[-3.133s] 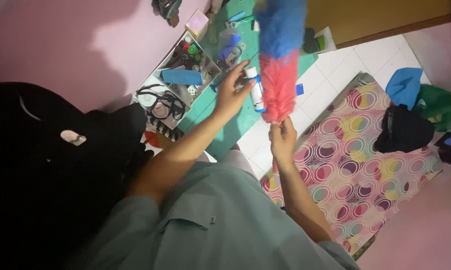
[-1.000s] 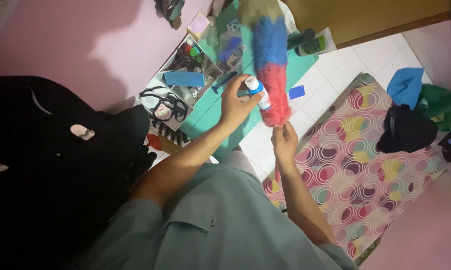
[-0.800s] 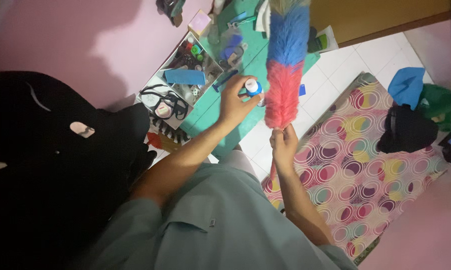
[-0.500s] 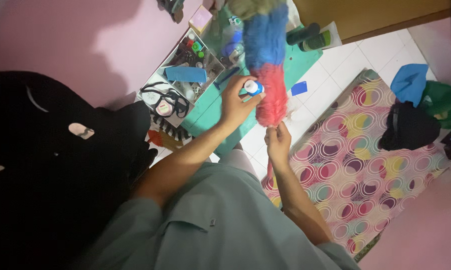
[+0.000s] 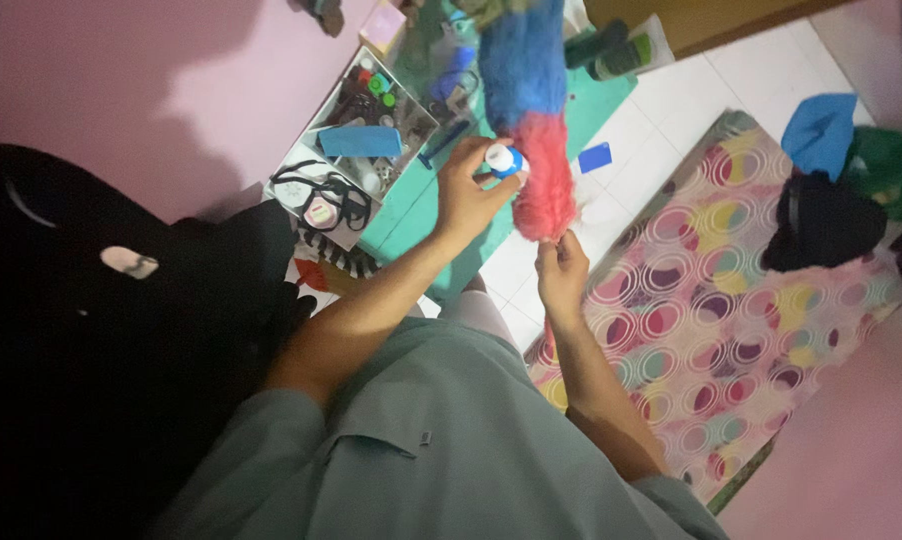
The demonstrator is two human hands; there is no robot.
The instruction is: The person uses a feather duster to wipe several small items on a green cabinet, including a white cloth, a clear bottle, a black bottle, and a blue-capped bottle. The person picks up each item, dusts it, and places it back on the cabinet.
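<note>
A patterned mat (image 5: 731,300) is spread on the white tiled floor (image 5: 661,130) beyond the right hand (image 5: 561,275), with clothes (image 5: 831,190) heaped on it.

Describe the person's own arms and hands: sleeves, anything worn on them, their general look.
Both arms come out of a loose grey-green shirt whose short sleeves end near the elbow, leaving the forearms bare. The left hand and right hand are bare too: no gloves show, and no watch, bracelet or ring can be made out in the dim light.
</note>
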